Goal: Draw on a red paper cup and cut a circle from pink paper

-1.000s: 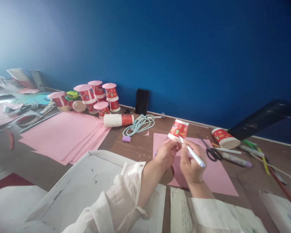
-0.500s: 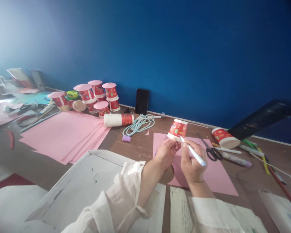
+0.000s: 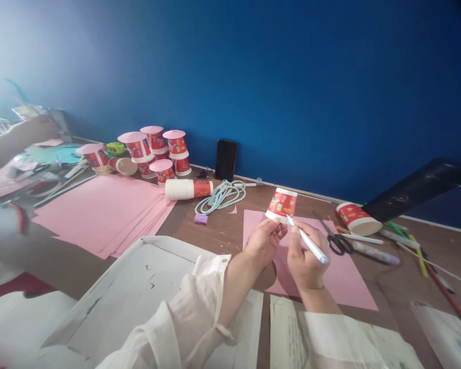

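Upside down above a pink paper sheet (image 3: 341, 277), a red paper cup (image 3: 283, 202) with a white rim is pinched at its lower edge by my left hand (image 3: 264, 240). My right hand (image 3: 306, 256) grips a white marker pen (image 3: 311, 246) with a pale blue end. The pen's tip meets or nearly meets the cup's lower right side; contact is too fine to tell. Black-handled scissors (image 3: 338, 243) lie just right of my right hand.
Red cups with pink paper tops (image 3: 136, 146) stand at the back left, near stacked cups (image 3: 188, 189) lying sideways. Pink sheets (image 3: 96, 215), a light blue cord (image 3: 223, 197) and a phone (image 3: 226, 160) are around them. Another person's hand (image 3: 38, 129) is at far left.
Another person's arm has come into view at the far left, holding up something thin and bluish. My hands, the cup and the marker pen stay nearly the same.
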`<move>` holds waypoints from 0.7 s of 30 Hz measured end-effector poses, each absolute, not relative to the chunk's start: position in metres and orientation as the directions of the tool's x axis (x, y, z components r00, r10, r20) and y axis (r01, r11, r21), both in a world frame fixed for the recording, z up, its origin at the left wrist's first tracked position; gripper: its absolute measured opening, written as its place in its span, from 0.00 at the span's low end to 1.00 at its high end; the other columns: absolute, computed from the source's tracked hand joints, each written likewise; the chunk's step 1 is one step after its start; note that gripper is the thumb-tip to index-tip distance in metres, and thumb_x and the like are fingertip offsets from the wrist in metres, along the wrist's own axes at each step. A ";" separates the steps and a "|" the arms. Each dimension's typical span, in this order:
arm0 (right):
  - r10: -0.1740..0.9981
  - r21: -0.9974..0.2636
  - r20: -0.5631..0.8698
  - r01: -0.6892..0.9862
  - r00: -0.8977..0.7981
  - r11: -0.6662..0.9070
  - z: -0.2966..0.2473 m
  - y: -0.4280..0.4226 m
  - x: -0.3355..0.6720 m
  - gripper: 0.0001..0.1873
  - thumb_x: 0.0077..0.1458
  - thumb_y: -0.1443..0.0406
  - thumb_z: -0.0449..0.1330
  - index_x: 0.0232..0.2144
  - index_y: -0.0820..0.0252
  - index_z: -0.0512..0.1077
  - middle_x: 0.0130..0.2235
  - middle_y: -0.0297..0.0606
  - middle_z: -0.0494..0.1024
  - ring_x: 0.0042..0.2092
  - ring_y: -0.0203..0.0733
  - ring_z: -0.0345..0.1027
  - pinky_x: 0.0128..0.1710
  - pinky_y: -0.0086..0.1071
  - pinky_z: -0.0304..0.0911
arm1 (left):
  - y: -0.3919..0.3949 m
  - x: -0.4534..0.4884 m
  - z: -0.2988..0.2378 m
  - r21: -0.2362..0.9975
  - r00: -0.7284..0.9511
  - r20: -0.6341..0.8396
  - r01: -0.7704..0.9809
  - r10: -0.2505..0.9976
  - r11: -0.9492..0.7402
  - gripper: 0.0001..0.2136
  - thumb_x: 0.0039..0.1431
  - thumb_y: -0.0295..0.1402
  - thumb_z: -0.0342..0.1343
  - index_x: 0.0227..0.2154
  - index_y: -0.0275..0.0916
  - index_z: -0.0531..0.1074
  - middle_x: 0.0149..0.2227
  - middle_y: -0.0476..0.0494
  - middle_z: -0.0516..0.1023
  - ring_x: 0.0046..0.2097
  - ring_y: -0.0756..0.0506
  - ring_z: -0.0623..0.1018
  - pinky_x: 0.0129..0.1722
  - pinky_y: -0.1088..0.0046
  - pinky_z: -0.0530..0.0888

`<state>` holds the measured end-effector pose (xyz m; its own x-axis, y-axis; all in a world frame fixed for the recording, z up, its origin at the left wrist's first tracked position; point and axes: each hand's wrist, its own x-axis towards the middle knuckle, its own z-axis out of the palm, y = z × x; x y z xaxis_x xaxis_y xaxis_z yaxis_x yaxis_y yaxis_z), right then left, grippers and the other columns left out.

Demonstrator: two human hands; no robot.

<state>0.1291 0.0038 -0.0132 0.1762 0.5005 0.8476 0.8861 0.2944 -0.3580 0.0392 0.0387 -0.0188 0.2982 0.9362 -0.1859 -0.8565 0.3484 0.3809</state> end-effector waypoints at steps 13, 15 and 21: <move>0.489 -0.344 0.857 0.889 0.165 0.303 -0.013 0.004 0.130 0.08 0.58 0.67 0.58 0.39 0.62 0.74 0.36 0.42 0.80 0.38 0.43 0.72 0.43 0.38 0.66 | 0.040 0.039 -0.019 0.367 0.306 -0.201 -0.857 0.931 0.361 0.07 0.47 0.29 0.66 0.28 0.32 0.74 0.27 0.47 0.76 0.31 0.52 0.75 0.41 0.75 0.71; 0.490 -0.333 0.858 0.894 0.155 0.301 -0.012 0.004 0.130 0.08 0.58 0.67 0.58 0.39 0.62 0.74 0.36 0.42 0.80 0.38 0.43 0.72 0.43 0.37 0.66 | 0.040 0.039 -0.019 0.361 0.307 -0.215 -0.857 0.927 0.368 0.06 0.47 0.28 0.65 0.28 0.32 0.75 0.27 0.47 0.76 0.31 0.52 0.75 0.41 0.75 0.71; 0.478 -0.247 0.876 0.917 0.072 0.314 -0.010 0.004 0.130 0.07 0.57 0.68 0.58 0.39 0.61 0.73 0.34 0.39 0.79 0.35 0.40 0.72 0.44 0.37 0.63 | 0.040 0.039 -0.016 0.352 0.307 -0.232 -0.858 0.923 0.373 0.04 0.49 0.26 0.62 0.29 0.31 0.75 0.27 0.46 0.76 0.31 0.52 0.75 0.40 0.76 0.71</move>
